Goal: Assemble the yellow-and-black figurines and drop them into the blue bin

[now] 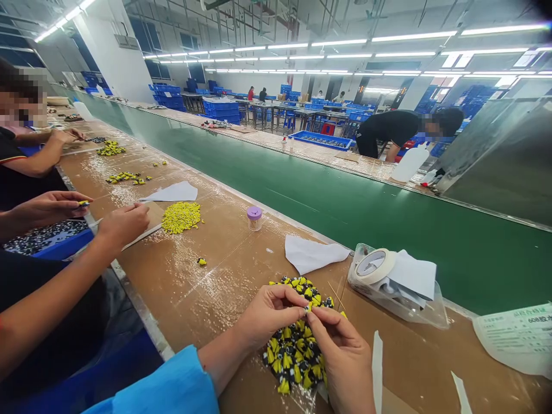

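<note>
My left hand (269, 313) and my right hand (342, 356) meet fingertip to fingertip above a heap of small yellow-and-black parts (295, 345) on the brown worktop (207, 270). Both hands pinch one small yellow-and-black part (309, 309) between thumbs and forefingers. The heap lies directly under and between my hands. A light blue sleeve covers my left forearm.
A clear tray (397, 287) with a tape roll and papers sits right of the heap, a white cloth (313, 253) and a purple-capped jar (254, 218) behind it. A co-worker's hands (123, 221) work at left near a yellow pile (181, 216). A green conveyor belt (345, 201) runs along the bench.
</note>
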Action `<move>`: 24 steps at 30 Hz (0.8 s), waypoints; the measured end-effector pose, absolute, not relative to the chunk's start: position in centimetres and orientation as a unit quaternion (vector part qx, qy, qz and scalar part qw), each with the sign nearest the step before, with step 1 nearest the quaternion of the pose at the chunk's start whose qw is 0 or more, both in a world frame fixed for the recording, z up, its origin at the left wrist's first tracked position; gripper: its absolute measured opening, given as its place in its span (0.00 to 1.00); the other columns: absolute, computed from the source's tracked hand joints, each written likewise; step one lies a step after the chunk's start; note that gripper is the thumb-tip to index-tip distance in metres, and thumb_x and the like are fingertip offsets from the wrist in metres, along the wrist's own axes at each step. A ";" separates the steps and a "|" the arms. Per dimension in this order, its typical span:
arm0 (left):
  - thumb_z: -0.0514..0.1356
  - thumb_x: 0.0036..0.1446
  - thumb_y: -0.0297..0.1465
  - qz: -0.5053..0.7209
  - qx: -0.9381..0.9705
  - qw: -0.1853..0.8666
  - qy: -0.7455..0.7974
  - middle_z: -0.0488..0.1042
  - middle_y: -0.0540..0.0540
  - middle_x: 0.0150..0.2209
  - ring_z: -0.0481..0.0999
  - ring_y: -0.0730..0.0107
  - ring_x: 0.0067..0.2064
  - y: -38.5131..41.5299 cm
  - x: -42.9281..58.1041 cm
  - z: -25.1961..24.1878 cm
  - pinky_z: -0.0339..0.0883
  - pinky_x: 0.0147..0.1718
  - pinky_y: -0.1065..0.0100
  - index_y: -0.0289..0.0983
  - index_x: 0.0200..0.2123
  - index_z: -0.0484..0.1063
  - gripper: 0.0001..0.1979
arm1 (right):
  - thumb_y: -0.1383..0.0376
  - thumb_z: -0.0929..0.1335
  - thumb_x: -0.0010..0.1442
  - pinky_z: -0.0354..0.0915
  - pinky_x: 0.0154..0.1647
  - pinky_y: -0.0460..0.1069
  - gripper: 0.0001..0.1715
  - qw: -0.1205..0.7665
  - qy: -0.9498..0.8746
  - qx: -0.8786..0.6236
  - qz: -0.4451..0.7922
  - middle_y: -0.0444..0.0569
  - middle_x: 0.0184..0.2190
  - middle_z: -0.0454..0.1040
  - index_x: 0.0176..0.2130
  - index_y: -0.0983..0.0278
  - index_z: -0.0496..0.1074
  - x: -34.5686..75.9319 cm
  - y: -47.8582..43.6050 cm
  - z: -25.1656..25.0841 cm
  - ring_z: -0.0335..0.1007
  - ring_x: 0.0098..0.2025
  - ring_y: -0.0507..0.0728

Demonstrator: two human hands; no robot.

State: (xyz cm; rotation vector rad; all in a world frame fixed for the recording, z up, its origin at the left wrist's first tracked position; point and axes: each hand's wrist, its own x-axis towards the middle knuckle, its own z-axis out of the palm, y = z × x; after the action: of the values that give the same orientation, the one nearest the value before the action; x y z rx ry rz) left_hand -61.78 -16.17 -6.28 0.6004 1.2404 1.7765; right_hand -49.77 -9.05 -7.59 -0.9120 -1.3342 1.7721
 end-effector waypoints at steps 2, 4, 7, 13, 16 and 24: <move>0.66 0.44 0.23 0.712 0.245 0.428 0.500 0.75 0.50 0.29 0.72 0.76 0.34 -16.2 -61.8 -6.1 0.64 0.37 0.74 0.35 0.27 0.76 0.04 | 0.62 0.75 0.42 0.70 0.42 0.48 0.12 0.367 -0.521 -0.346 0.689 0.48 0.32 0.78 0.29 0.64 0.77 -49.8 -9.1 -7.7 0.74 0.36 0.55; 0.65 0.44 0.22 0.711 0.254 0.427 0.498 0.74 0.50 0.29 0.72 0.75 0.34 -16.3 -61.7 -5.9 0.64 0.36 0.74 0.34 0.27 0.75 0.04 | 0.63 0.75 0.42 0.70 0.44 0.50 0.12 0.367 -0.522 -0.340 0.691 0.49 0.33 0.78 0.30 0.64 0.77 -49.7 -9.2 -7.7 0.74 0.37 0.56; 0.64 0.42 0.20 0.711 0.273 0.415 0.498 0.73 0.49 0.29 0.72 0.74 0.34 -16.5 -61.7 -5.7 0.65 0.36 0.73 0.34 0.26 0.74 0.06 | 0.63 0.75 0.43 0.70 0.45 0.52 0.12 0.361 -0.528 -0.334 0.692 0.50 0.33 0.78 0.31 0.64 0.77 -49.6 -9.4 -7.6 0.75 0.37 0.57; 0.63 0.42 0.20 0.707 0.295 0.401 0.502 0.72 0.49 0.29 0.71 0.73 0.34 -16.8 -61.6 -5.7 0.64 0.36 0.71 0.35 0.26 0.72 0.06 | 0.63 0.75 0.44 0.70 0.43 0.50 0.10 0.350 -0.529 -0.325 0.702 0.49 0.32 0.79 0.30 0.63 0.78 -49.6 -9.6 -7.3 0.75 0.35 0.56; 0.63 0.40 0.20 0.705 0.292 0.403 0.506 0.71 0.49 0.29 0.70 0.73 0.33 -16.7 -61.7 -5.6 0.64 0.35 0.71 0.34 0.25 0.71 0.06 | 0.63 0.75 0.43 0.71 0.42 0.49 0.09 0.351 -0.534 -0.323 0.698 0.49 0.30 0.78 0.29 0.63 0.78 -49.6 -9.6 -7.3 0.75 0.34 0.55; 0.64 0.40 0.22 0.695 0.286 0.409 0.518 0.72 0.49 0.28 0.70 0.73 0.32 -16.7 -61.7 -5.7 0.63 0.34 0.72 0.34 0.26 0.72 0.06 | 0.62 0.75 0.42 0.70 0.38 0.47 0.10 0.346 -0.541 -0.339 0.688 0.47 0.28 0.77 0.27 0.64 0.77 -49.6 -9.7 -6.9 0.74 0.33 0.54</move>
State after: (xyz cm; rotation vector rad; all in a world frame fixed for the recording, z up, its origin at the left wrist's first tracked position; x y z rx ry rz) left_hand -61.73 -16.66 -5.69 0.7201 1.3049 1.7515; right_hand -49.62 -9.67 -6.85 -0.8792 -1.4036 1.7852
